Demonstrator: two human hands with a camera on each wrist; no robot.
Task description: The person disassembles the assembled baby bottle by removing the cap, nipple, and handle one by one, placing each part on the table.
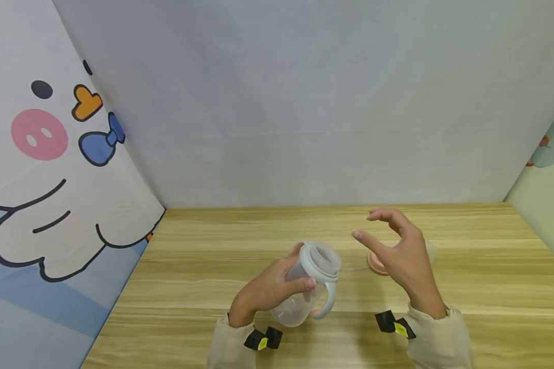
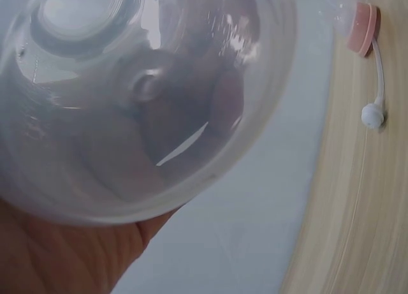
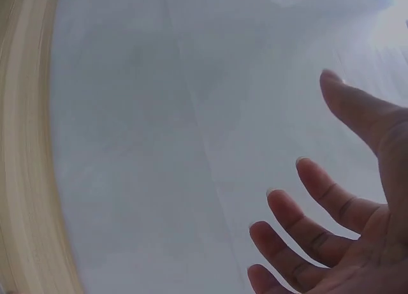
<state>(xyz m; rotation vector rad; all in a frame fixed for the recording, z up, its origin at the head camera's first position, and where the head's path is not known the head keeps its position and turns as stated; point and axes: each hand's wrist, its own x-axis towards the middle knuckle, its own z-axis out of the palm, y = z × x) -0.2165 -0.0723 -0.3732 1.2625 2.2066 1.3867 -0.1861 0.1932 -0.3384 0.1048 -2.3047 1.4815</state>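
Note:
My left hand (image 1: 277, 282) grips a clear baby bottle (image 1: 292, 310) with a pale grey collar and side handles, tilted over the table. Its mouth faces up and to the right, with no lid on it. The bottle's rounded bottom (image 2: 146, 90) fills much of the left wrist view. My right hand (image 1: 403, 256) hovers to the right with thumb and fingers spread apart, holding nothing. Behind it on the table lies a pink-rimmed cap (image 1: 376, 264), partly hidden by the hand. In the left wrist view a thin straw with a white weighted end (image 2: 373, 115) runs from the pink collar (image 2: 362, 29).
The wooden table (image 1: 203, 256) reaches back to a pale cloth wall (image 1: 304, 128). A cartoon-printed cloth panel (image 1: 41, 215) stands along the left side. Another printed panel (image 1: 547, 154) borders the right.

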